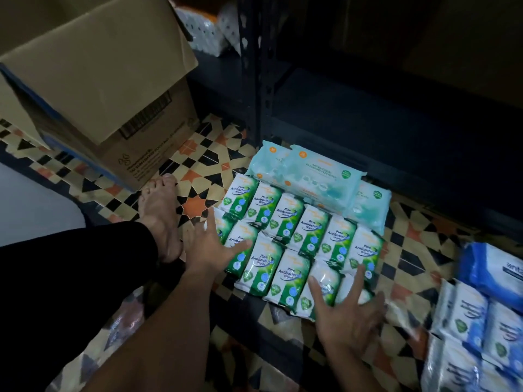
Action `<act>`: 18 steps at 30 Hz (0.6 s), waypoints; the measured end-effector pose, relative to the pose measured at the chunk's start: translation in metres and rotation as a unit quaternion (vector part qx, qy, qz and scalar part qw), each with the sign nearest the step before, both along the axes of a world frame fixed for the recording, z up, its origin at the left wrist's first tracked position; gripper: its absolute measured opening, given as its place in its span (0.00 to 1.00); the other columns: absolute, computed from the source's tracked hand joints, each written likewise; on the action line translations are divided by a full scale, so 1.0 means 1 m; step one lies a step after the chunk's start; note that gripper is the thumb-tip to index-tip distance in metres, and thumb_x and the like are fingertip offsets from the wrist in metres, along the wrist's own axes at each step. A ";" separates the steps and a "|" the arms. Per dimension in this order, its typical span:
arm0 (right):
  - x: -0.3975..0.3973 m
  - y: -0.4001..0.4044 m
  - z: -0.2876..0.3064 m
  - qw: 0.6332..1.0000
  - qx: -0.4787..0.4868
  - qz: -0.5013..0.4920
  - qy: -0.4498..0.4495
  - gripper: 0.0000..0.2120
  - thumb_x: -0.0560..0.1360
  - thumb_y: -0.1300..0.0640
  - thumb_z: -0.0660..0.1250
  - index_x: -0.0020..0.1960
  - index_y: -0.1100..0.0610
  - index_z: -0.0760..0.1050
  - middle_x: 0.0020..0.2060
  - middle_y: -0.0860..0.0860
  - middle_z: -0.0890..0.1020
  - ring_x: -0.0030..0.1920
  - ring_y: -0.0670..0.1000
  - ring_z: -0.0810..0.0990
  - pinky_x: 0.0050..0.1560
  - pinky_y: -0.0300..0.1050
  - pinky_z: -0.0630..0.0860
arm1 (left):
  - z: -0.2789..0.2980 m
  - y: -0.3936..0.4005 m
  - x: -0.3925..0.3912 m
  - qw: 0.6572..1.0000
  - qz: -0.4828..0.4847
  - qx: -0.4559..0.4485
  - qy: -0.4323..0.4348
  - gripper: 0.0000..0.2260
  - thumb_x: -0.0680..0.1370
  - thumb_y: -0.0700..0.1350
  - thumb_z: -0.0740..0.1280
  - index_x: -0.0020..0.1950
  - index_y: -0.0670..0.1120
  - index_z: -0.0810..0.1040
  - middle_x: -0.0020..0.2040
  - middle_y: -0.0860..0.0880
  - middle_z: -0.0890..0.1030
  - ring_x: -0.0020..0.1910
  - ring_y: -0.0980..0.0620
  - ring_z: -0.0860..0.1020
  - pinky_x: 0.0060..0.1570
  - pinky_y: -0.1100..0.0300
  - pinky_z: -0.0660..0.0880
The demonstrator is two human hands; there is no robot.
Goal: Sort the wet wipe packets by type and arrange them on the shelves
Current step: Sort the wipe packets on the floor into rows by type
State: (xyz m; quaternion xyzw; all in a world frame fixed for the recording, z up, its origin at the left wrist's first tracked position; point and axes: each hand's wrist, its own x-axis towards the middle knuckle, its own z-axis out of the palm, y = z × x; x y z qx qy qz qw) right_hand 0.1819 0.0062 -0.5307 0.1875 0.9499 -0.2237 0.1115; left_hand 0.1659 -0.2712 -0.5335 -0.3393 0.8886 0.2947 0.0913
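head view: one wide-angle look down at a tiled floor (198, 154) before dark metal shelving (254, 80); the room is dim
floor: patterned tiles in cream, black and orange; it carries everything here
green packets: pine antibacterial wipes (297, 239) lie flat in two rows, edge to edge, in the middle of the floor just before the shelving's front edge
pale packets: larger aqua fragrance-free wipes (308, 174) stacked at the far edge of the green rows, nearest the shelving
blue packets: blue-and-white wipes (481, 321) piled at the floor's right edge, blurred
left hand: left hand (209, 244) spread, fingers straight, fingertips touching the left end of the green rows; it grips nothing
right hand: right hand (345, 315) spread flat, fingers straight, lying on the near right corner of the green rows; slightly blurred
cardboard box: cardboard box (93, 80) with flaps up, on the floor's far left
foot: bare foot (158, 216) on the tiles between box and packets; black trouser leg (70, 264) beside it
shelf contents: white wrapped rolls (203, 29) on a shelf at the top; the lowest shelf board (368, 108) is in deep shade
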 end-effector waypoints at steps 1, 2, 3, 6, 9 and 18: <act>0.002 -0.003 0.000 1.000 -0.003 0.010 -0.016 0.51 0.63 0.17 0.55 0.78 0.32 0.39 0.79 0.63 0.47 0.77 0.69 0.53 0.72 0.69 0.61 | -0.001 0.003 0.002 1.000 -0.009 -0.006 0.000 0.58 0.64 0.78 0.66 0.82 0.55 0.40 0.79 0.41 0.59 0.78 0.40 0.56 0.74 0.39 0.59; 0.004 -0.007 0.001 0.999 -0.001 0.023 -0.037 0.52 0.63 0.17 0.55 0.79 0.34 0.39 0.79 0.62 0.45 0.77 0.69 0.54 0.73 0.66 0.62 | -0.002 0.006 0.005 1.000 -0.019 -0.007 0.003 0.57 0.65 0.78 0.65 0.82 0.55 0.38 0.80 0.40 0.56 0.79 0.40 0.54 0.75 0.39 0.57; 0.004 -0.012 0.002 0.998 -0.001 0.029 -0.052 0.53 0.63 0.17 0.53 0.80 0.35 0.38 0.79 0.62 0.43 0.77 0.68 0.54 0.74 0.64 0.62 | -0.005 0.007 0.006 1.000 -0.028 -0.003 0.008 0.56 0.66 0.78 0.64 0.81 0.56 0.36 0.81 0.39 0.54 0.80 0.40 0.52 0.75 0.38 0.57; 0.001 -0.023 0.001 0.998 -0.024 0.020 -0.051 0.52 0.65 0.18 0.55 0.80 0.36 0.36 0.79 0.63 0.39 0.78 0.69 0.52 0.74 0.63 0.63 | -0.012 0.006 0.003 0.999 -0.047 -0.003 0.019 0.56 0.66 0.81 0.58 0.80 0.57 0.32 0.80 0.36 0.53 0.80 0.39 0.50 0.74 0.36 0.56; -0.002 -0.023 0.000 0.998 -0.046 0.007 -0.047 0.53 0.65 0.19 0.57 0.80 0.36 0.36 0.79 0.63 0.38 0.78 0.69 0.51 0.73 0.63 0.62 | -0.009 0.007 0.000 0.997 -0.067 0.004 0.029 0.55 0.63 0.84 0.50 0.78 0.59 0.29 0.81 0.38 0.48 0.80 0.39 0.46 0.75 0.34 0.53; 0.000 0.000 0.014 0.978 0.023 0.200 -0.051 0.63 0.51 0.10 0.54 0.74 0.30 0.27 0.73 0.57 0.21 0.76 0.70 0.30 0.70 0.80 0.48 | 0.013 0.015 0.019 0.878 -0.433 -0.203 -0.032 0.62 0.52 0.87 0.58 0.77 0.67 0.32 0.79 0.49 0.27 0.76 0.37 0.28 0.67 0.23 0.31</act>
